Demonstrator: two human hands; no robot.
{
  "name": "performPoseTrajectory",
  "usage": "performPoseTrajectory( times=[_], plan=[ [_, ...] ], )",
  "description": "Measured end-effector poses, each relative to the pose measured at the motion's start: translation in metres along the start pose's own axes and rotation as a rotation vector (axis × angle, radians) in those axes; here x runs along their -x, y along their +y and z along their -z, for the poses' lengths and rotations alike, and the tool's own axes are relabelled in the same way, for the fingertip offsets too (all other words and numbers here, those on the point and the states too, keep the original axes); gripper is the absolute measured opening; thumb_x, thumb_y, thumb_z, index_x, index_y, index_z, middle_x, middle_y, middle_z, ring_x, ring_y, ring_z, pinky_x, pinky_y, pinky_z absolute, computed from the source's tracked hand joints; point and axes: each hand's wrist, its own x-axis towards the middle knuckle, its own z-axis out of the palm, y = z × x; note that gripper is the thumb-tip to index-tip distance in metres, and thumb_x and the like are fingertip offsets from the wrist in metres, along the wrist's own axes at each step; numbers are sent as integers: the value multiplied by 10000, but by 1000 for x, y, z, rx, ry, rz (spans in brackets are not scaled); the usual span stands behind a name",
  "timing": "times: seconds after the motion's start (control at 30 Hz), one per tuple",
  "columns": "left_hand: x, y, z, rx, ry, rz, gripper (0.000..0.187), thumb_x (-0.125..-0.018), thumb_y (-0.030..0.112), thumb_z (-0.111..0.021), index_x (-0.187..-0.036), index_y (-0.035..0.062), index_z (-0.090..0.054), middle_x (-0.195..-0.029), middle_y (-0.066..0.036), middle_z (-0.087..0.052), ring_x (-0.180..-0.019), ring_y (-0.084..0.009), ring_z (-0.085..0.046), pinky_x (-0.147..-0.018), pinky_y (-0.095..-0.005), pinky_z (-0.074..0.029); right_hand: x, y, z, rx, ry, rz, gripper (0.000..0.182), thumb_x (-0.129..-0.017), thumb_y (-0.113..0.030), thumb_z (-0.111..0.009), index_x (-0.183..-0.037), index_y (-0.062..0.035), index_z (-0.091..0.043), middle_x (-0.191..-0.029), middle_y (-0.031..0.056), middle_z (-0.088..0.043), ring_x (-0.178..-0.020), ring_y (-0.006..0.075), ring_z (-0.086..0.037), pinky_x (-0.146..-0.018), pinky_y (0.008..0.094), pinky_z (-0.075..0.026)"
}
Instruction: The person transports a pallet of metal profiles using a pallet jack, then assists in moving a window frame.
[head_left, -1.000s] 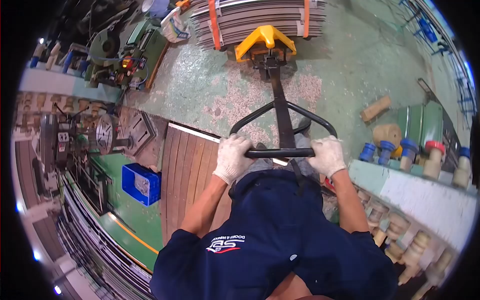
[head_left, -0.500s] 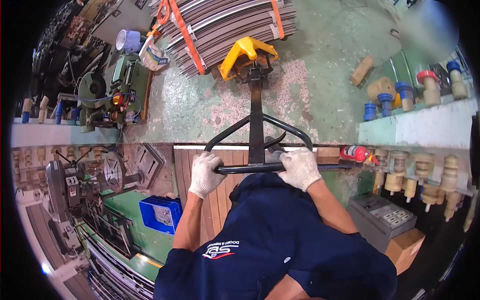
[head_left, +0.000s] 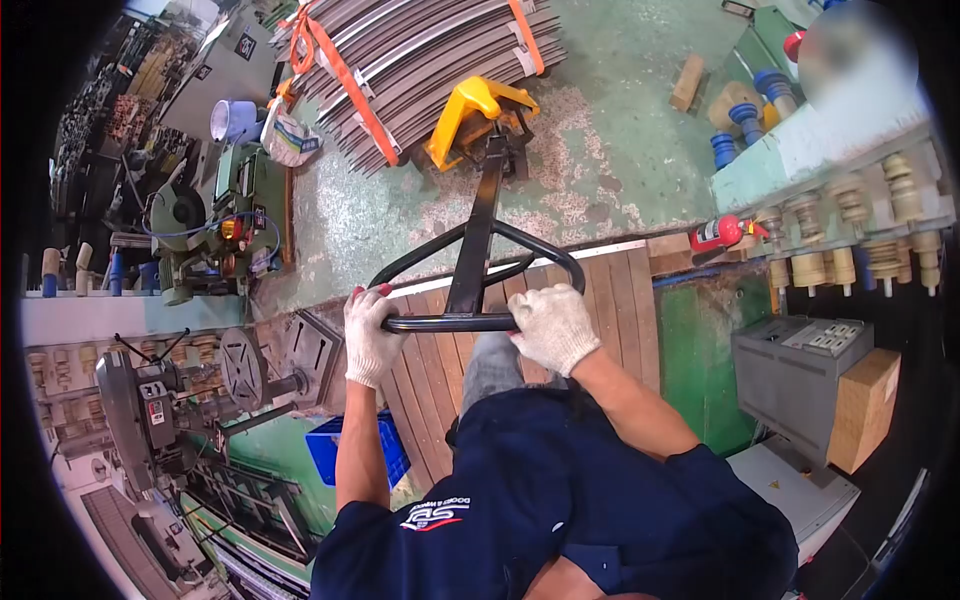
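Observation:
My left hand [head_left: 370, 338], in a white knitted work glove, is wrapped round the left end of the black pallet jack handle [head_left: 450, 323]. Wearing a matching glove, my right hand [head_left: 556, 326] grips the loop near its right corner. From the crossbar a black shaft [head_left: 474, 245] runs up to the yellow pallet jack [head_left: 468, 108]. Behind the yellow body lies a stack of long grey metal profiles [head_left: 400, 60], bound with orange straps [head_left: 350, 85]. Its forks are hidden under the load.
Wooden planks [head_left: 620, 310] bridge the floor beneath the handle. A red fire extinguisher [head_left: 718, 233] and racked rollers [head_left: 850, 200] stand at right, above a grey cabinet [head_left: 800, 350]. At left are a green machine [head_left: 240, 190], a drill press [head_left: 150, 400] and a blue crate [head_left: 400, 460].
The handle and both hands have shifted left in view, and the shaft now leans. The load also sits slightly farther left. More planks and a grey trouser leg show below the handle.

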Motion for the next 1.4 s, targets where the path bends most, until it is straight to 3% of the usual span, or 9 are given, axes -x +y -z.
performPoseTrajectory(
  times=[0.37, 0.47, 0.6, 0.73, 0.8, 0.87, 1.07, 1.2, 1.4],
  plan=[
    [-99, -128, -38, 113, 23, -34, 263, -745, 99, -856, -806, 42, -607, -931, -143, -650, -1017, -382, -641, -1127, -509, -464, -129, 6, -69, -54, 11, -50, 358, -845, -376, -782, -1031, -72, -750, -852, 105, -745, -785, 298, -751, -735, 475, -572],
    [-140, -160, -54, 99, 15, -71, 280, -747, 112, -859, -785, 41, -591, -878, -139, -624, -958, -388, -629, -1060, -496, -489, -171, 19, -75, -35, -23, -159, 339, -814, -399, -795, -942, -92, -726, -849, 111, -752, -810, 319, -753, -771, 476, -574],
    [-179, -159, -64, 102, 35, -102, 305, -717, 163, -875, -728, 47, -593, -787, -148, -598, -863, -403, -616, -953, -475, -523, -198, 42, -68, -18, -31, -284, 338, -763, -398, -772, -910, -94, -759, -872, 132, -770, -821, 334, -761, -802, 477, -594],
    [-215, -138, -64, 28, -165, -84, 406, -697, 370, -910, -672, 67, -641, -747, -145, -651, -838, -403, -664, -980, -483, -524, -210, 71, -48, 9, -19, -349, 297, -734, -309, -718, -933, -114, -821, -913, 165, -788, -876, 321, -774, -828, 467, -608],
    [-230, -133, -62, 9, -212, -95, 390, -726, 371, -897, -670, 67, -659, -749, -155, -675, -834, -405, -680, -1024, -482, -521, -219, 87, -52, 53, -73, -382, 307, -731, -325, -720, -920, -111, -831, -927, 168, -790, -894, 332, -775, -829, 473, -611],
    [-228, -127, -62, 12, -160, -130, 209, -764, 254, -798, -726, 72, -701, -770, -161, -695, -857, -413, -679, -947, -488, -541, -218, 83, -45, 23, -79, -429, 311, -735, -340, -730, -889, -89, -830, -923, 185, -785, -910, 350, -774, -835, 481, -613],
    [-204, -132, -70, 67, -156, -156, 189, -730, 198, -771, -733, 36, -673, -770, -166, -666, -883, -402, -651, -855, -488, -528, -203, 69, -62, 16, -60, -459, 277, -769, -276, -707, -918, -74, -824, -980, 206, -783, -968, 365, -764, -871, 486, -606],
    [-195, -135, -62, 55, -192, -127, 195, -726, 201, -777, -744, 30, -686, -786, -175, -668, -877, -410, -658, -871, -489, -522, -199, 54, -58, -61, -115, -472, 262, -770, -252, -698, -925, -83, -824, -1007, 209, -782, -995, 362, -762, -892, 486, -602],
    [-154, -139, -71, 54, -227, -121, 162, -740, 194, -783, -746, 62, -691, -845, -163, -673, -992, -412, -659, -1031, -518, -493, -168, 39, -76, -37, -152, -450, 217, -762, -305, -720, -870, -134, -798, -854, 193, -770, -877, 386, -763, -835, 517, -599]
  ],
)
